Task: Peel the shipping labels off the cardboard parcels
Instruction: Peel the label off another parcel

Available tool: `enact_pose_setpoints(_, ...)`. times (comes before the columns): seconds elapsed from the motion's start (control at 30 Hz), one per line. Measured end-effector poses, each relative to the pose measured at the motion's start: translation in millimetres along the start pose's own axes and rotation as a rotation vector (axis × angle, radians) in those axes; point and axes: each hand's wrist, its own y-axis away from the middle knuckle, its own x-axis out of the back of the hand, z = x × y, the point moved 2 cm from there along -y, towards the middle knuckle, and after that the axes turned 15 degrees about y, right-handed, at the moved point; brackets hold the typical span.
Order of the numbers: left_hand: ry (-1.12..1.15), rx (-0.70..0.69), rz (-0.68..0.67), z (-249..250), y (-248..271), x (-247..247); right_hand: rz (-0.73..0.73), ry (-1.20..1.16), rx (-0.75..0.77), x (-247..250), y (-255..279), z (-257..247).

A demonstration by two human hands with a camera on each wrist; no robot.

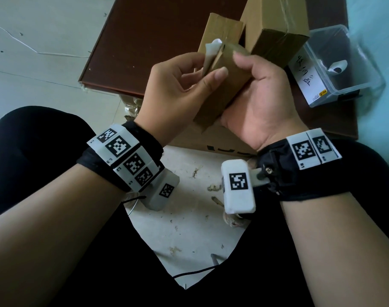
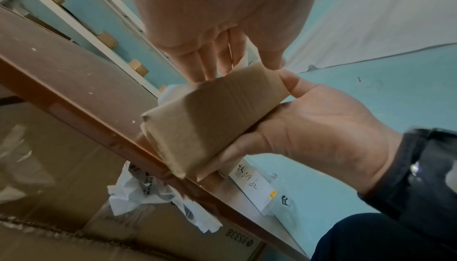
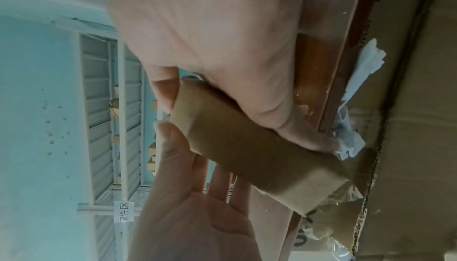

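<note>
Right hand (image 1: 261, 94) grips a small cardboard parcel (image 1: 224, 85) held above the lap while left hand (image 1: 178, 85) pinches its half-lifted white label (image 1: 212, 48) at the far end; peeling is best kept slow, close to the surface.

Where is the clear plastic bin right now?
In the head view the clear plastic bin sits at the far right on the brown table, beside the upright cardboard box and beyond the right hand.
</note>
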Motion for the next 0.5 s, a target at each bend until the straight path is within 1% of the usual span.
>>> enact_pose_setpoints(0.07,-0.002,-0.039,-0.006,3,-2,1,-0.021,0.030,-0.007,1,0,1)
enact_pose_setpoints(0.17,-0.009,-0.073,-0.009,6,-3,2,-0.024,0.073,0.022,2,0,1)
enact_pose_setpoints(0.37,0.036,-0.109,0.027,11,-1,-3,-0.039,0.009,0.080,-1,3,-2)
enact_pose_setpoints(0.5,0.079,-0.085,0.014,12,-1,-2,-0.035,-0.052,0.079,-5,2,1)
